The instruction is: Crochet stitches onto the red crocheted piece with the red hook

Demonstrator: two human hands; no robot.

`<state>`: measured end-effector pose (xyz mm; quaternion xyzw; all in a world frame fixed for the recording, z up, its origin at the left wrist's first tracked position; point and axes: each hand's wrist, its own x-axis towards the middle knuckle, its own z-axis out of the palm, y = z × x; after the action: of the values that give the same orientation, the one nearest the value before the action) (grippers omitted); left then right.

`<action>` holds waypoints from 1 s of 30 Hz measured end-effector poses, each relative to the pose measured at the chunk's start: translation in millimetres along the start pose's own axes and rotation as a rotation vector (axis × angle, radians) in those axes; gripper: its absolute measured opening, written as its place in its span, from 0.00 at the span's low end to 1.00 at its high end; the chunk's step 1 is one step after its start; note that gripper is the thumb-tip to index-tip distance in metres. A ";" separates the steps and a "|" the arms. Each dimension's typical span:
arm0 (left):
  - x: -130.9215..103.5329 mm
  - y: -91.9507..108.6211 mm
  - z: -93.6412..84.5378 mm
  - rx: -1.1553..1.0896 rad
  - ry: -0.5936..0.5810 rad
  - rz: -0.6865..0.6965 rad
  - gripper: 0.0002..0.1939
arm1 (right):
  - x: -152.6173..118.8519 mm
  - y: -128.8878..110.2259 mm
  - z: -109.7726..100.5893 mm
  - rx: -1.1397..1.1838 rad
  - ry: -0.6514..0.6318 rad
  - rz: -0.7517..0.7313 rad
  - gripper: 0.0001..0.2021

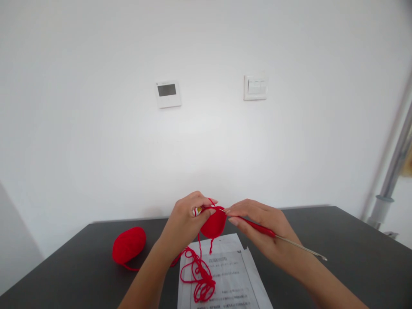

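My left hand (pixel 192 211) pinches the upper edge of a small red crochet piece (pixel 213 225), with red yarn running over its fingers. A short yarn tail hangs below the piece. In my right hand (pixel 262 223) is a crochet hook (pixel 260 228) with a red grip and a bare metal end pointing to the lower right. Its other tip meets the top right edge of the crochet piece; whether it passes through a stitch is too small to tell. Loose red yarn (pixel 202 279) lies tangled below my left hand. Something small and yellow-white shows behind the left fingers.
A red ball of yarn (pixel 129 245) rests on the dark table (pixel 80 266) at the left. Printed sheets of paper (pixel 231 274) lie under the loose yarn. Behind the table rises a white wall with a thermostat panel (pixel 168 94) and a light switch (pixel 255 88). A grey pipe (pixel 394 167) stands at the right.
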<state>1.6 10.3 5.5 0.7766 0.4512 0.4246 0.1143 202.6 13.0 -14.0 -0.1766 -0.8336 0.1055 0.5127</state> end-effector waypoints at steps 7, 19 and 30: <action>2.9 -4.8 -3.6 -0.032 -0.068 -0.021 0.10 | 2.4 -9.0 -6.0 -0.040 -0.051 0.021 0.08; 0.3 -4.2 -11.4 -0.666 -0.287 -0.298 0.04 | -1.0 1.0 2.5 0.395 0.089 0.085 0.06; 1.1 -3.7 -8.4 -0.689 -0.419 -0.360 0.09 | 5.9 4.8 3.8 0.114 -0.055 -0.333 0.09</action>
<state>-6.7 11.6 9.2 0.6716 0.3782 0.3569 0.5278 197.7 19.8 -12.6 -0.0039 -0.8576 0.0709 0.5094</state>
